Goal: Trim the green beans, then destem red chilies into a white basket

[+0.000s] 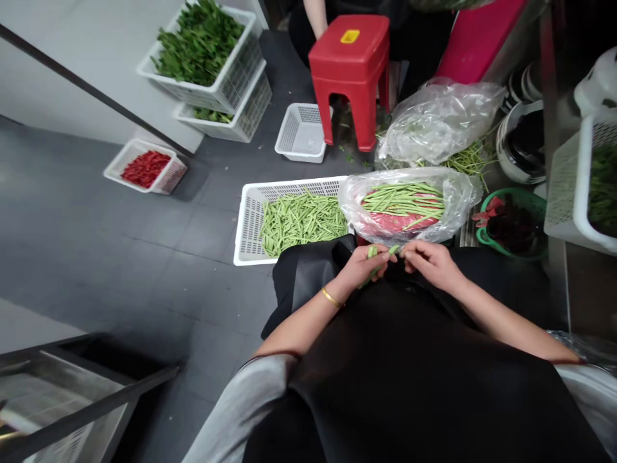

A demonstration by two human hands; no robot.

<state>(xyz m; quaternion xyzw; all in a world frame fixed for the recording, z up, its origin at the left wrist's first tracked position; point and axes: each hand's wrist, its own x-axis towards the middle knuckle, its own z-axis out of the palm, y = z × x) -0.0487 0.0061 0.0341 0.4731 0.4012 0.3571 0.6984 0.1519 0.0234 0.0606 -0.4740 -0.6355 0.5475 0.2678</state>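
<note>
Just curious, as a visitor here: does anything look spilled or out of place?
Yes: loose green stems poke out from under a clear plastic bag, and small green bits lie on the floor by the red plastic stool. They sit outside the white baskets, so they look dropped.

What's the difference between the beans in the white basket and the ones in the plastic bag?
The beans in the white basket are short pieces in a loose heap; the beans in the clear plastic bag are long, whole and lying mostly parallel. The basket's beans lie open, while the bag's rest on something pink. Both are pale green.
</note>
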